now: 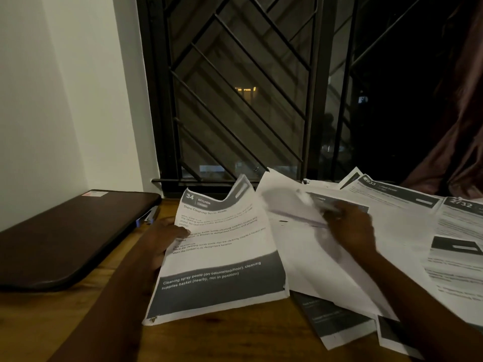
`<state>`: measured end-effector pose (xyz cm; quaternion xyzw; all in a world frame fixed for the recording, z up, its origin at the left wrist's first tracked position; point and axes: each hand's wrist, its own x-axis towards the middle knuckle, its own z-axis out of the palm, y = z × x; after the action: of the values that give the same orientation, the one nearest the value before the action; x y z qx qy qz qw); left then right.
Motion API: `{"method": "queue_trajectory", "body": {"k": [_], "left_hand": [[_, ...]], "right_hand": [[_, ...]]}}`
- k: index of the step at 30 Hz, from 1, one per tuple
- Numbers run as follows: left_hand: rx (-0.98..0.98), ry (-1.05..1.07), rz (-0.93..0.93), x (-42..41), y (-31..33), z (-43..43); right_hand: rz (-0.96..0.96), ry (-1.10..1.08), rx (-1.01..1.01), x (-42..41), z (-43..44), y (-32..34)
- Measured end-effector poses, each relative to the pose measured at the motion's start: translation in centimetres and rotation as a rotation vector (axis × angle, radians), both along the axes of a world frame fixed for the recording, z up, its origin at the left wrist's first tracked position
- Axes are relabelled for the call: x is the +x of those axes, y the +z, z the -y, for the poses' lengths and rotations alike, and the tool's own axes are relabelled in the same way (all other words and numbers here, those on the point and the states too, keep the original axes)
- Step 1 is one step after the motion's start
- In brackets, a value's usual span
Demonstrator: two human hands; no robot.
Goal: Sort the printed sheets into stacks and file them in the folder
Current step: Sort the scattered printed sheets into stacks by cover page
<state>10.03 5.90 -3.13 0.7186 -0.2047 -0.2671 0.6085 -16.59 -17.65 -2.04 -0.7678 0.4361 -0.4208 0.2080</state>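
A printed sheet (222, 257) headed "34 KITCHEN" lies tilted on the wooden table (235, 340). My left hand (164, 236) grips its left edge, thumb on top of the text. My right hand (350, 226) is blurred and holds a white sheet (300, 244) that is lifted and turned over the loose pile; how its fingers lie is unclear. More printed sheets (407, 220) spread over the right of the table, some sliding under the lifted one. A dark closed folder (65, 236) lies flat at the left.
A small blue-edged object (147, 216) sits between the folder and the sheets. A barred window (248, 100) stands right behind the table, a white wall (52, 100) at the left, a dark curtain (457, 126) at the right.
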Motion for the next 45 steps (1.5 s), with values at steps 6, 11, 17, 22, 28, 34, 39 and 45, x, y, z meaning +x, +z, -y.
{"method": "queue_trajectory", "body": {"k": [6,11,17,22,28,34,39,45], "left_hand": [[0.032,0.01,0.021,0.0,0.2,-0.2],[0.097,0.034,0.009,-1.1,1.2,-0.2],[0.004,0.006,-0.077,-1.9,1.7,-0.2],[0.138,-0.183,0.012,-2.3,2.0,-0.3],[0.188,0.088,0.148,1.2,1.0,-0.7],[0.003,0.063,0.072,1.9,0.8,-2.3],[-0.039,0.038,0.019,1.0,1.0,-2.4],[-0.072,-0.028,-0.124,1.6,0.7,-2.8]], "right_hand": [[0.193,0.316,-0.06,-1.2,-1.1,2.3],[-0.153,0.753,-0.138,0.0,-3.9,1.6],[-0.147,0.979,-0.147,2.6,-6.2,-1.7],[-0.104,0.908,-0.206,3.6,-5.8,-2.3],[-0.447,0.155,0.101,2.5,0.6,-1.9],[-0.825,0.175,0.225,3.8,1.1,-2.9],[-0.733,0.175,0.185,3.8,1.4,-1.8],[-0.153,0.19,0.217,0.8,2.6,2.7]]}}
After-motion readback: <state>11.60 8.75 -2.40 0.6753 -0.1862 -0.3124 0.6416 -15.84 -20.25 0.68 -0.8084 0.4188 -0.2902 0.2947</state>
